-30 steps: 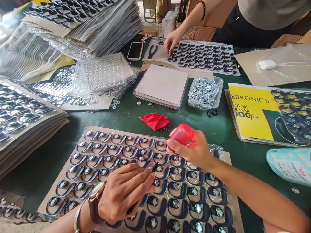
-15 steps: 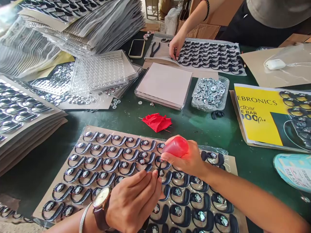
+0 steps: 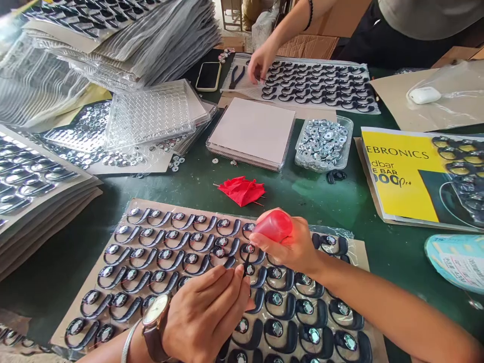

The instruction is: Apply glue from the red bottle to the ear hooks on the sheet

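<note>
My left hand point(image 3: 212, 307), with a watch on its wrist, pinches slim black tweezers point(image 3: 246, 263). Their dark tip reaches an earphone piece in the tray below my right hand. In my right hand point(image 3: 298, 249) is a red translucent squeeze bottle point(image 3: 273, 227), tilted, its lower end close to the same piece; the fingers and nozzle are partly hidden. Under both hands lies a tray point(image 3: 62, 330) with rows of black ear-hook earphone shells point(image 3: 278, 327), most showing a round silvery part and thin red wires. Some shells are covered by my hands and forearms.
Past the tray lie a crumpled red cloth point(image 3: 242, 190), a stack of flat boards point(image 3: 252, 132) and a clear box of metal discs point(image 3: 323, 143). Tray stacks point(image 3: 49, 201) rise at left. Across the table, a co-worker's hand point(image 3: 260, 63) is over another tray point(image 3: 359, 107).
The co-worker's hand has shifted left and lifted off the ear-hook pieces in the far tray. My hands stay nearly in place, and the view has drifted slightly.
</note>
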`<state>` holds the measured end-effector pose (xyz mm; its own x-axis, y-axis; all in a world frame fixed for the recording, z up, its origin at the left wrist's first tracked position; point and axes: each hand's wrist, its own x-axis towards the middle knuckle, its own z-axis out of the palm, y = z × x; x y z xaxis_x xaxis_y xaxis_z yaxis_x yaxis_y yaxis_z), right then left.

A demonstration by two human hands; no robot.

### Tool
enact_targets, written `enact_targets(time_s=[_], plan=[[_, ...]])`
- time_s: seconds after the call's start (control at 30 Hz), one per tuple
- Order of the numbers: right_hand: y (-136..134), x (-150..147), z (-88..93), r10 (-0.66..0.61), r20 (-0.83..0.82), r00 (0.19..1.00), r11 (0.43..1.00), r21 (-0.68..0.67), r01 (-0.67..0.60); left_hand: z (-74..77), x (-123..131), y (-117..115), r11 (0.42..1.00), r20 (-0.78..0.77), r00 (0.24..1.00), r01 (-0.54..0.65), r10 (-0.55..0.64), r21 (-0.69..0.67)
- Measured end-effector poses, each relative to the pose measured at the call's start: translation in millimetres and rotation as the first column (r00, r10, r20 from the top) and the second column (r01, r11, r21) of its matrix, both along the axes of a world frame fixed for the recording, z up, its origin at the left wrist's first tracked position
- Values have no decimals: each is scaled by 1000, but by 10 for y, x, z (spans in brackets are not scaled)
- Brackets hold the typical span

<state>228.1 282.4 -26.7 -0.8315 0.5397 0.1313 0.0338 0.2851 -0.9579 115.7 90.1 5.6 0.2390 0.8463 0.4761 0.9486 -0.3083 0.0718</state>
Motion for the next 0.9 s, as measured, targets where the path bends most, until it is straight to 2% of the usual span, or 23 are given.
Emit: enact_targets(time_s=[0.2,0.47,0.77,0.9], plan=[[13,-4,29,3,58,998,1000,-8,-3,5,-5,-4,1000,24,1000,-2,2,-12],[9,-2,26,-36,33,999,999,33,35,52,-71,34,999,120,993,-14,20,-50],[22,-11,54,-19,66,998,999,51,16,76,-97,74,997,157,988,20,-8,-79],[27,9,78,4,80,997,999,38,-7,118,-132,112,996,237,972,23,-3,-83]])
